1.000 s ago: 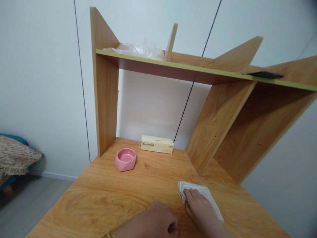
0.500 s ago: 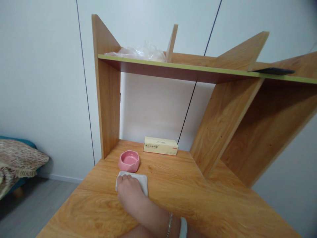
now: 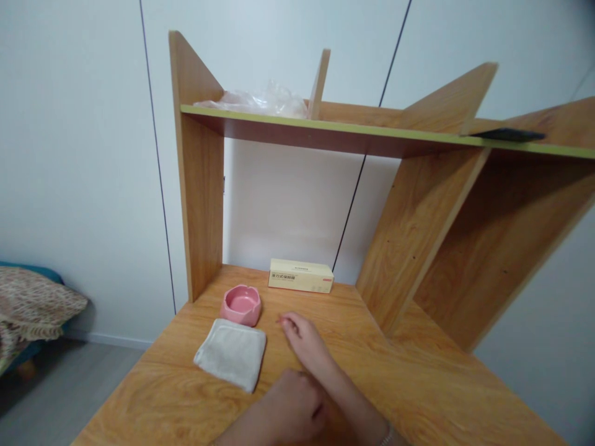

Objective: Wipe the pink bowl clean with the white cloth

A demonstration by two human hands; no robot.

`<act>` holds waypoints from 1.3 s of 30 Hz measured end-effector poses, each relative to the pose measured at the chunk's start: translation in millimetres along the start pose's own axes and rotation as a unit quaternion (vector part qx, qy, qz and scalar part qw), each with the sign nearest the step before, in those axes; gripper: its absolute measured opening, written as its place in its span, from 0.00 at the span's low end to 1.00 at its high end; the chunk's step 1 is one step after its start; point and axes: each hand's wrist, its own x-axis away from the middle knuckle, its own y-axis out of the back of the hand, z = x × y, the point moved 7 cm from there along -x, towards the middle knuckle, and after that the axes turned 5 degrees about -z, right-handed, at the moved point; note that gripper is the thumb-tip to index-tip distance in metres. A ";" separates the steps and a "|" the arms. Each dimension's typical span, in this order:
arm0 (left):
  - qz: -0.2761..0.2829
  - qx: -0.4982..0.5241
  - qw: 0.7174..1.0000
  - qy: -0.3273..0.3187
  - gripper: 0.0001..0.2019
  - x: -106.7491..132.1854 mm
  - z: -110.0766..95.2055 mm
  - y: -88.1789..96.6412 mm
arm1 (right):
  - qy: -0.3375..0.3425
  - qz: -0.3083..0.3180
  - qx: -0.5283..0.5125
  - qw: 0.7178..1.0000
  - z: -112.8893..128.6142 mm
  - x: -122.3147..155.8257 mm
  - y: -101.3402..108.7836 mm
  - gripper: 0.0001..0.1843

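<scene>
A folded pale grey cloth [image 3: 232,354] lies flat on the wooden desk, just in front of a pink ashtray [image 3: 242,305] with notched sides. My right hand [image 3: 303,336] is to the right of both, apart from them, its fingers curled in and nothing visible in them. Closer to me, my left hand [image 3: 295,406] is closed like a fist and somewhat blurred, right of the cloth's near corner. Its fingertips are mostly hidden, and I see nothing held. The two arms come close together, with the left hand overlapping the right forearm in view.
A cream cardboard box [image 3: 301,277] stands at the back of the desk [image 3: 418,396]. Above runs a shelf [image 3: 353,131] carrying crumpled clear plastic [image 3: 267,101] and a flat dark object [image 3: 509,134]. Upright boards [image 3: 418,241] divide the right side. A patterned cover [image 3: 39,303] shows far left.
My right hand has let go of the cloth and moved right. The cloth now lies more spread out, further left and nearer me. My left hand has come up into view.
</scene>
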 end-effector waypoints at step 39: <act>-0.036 -0.071 0.996 0.043 0.10 -27.8 26.6 12.5 | -0.155 0.009 -0.228 0.961 -110.2 25.1 9.0 0.18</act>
